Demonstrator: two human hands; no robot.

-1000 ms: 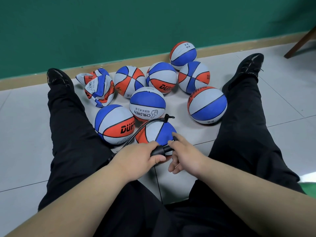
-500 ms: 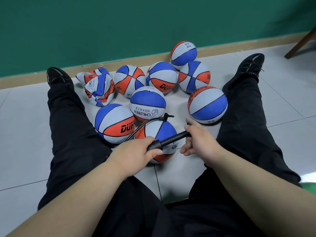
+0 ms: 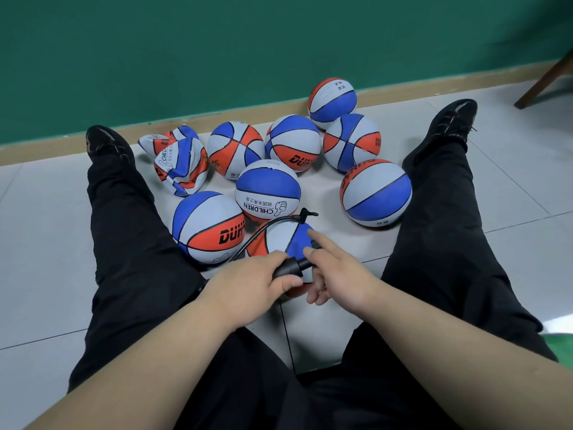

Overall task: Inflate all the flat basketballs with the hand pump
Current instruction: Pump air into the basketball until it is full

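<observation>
Green wall (image 3: 217, 41) spans the far side, tan skirting (image 3: 248, 114) along its foot. Grey tiled floor (image 3: 37, 243) runs wide and bare left of your left leg and right of your right leg. Only a narrow strip of tile shows between your thighs, near you. Your legs (image 3: 130, 243), in black trousers, spread in a V with shoes (image 3: 446, 119) pointing at the wall. They fence the balls in on both sides. A wooden chair leg (image 3: 545, 85) cuts in at the far right edge.

Seven round balls (image 3: 269, 193) sit packed between the legs, several touching, the farthest up by the skirting. Two flat balls (image 3: 181, 169), crumpled, lie far left, just beside your left shoe. The ball (image 3: 279, 240) on the pump is nearest you, just beside the big round one on its left, half hidden by your hands.

Left hand (image 3: 257, 287) grips the pump (image 3: 290, 268) barrel, fingers curled round it. Right hand (image 3: 341, 274) wraps the handle end, forefinger straight out over the ball. The hands nearly touch. A thin black hose (image 3: 279, 219) arcs from the left hand's side up to the top of that ball.
</observation>
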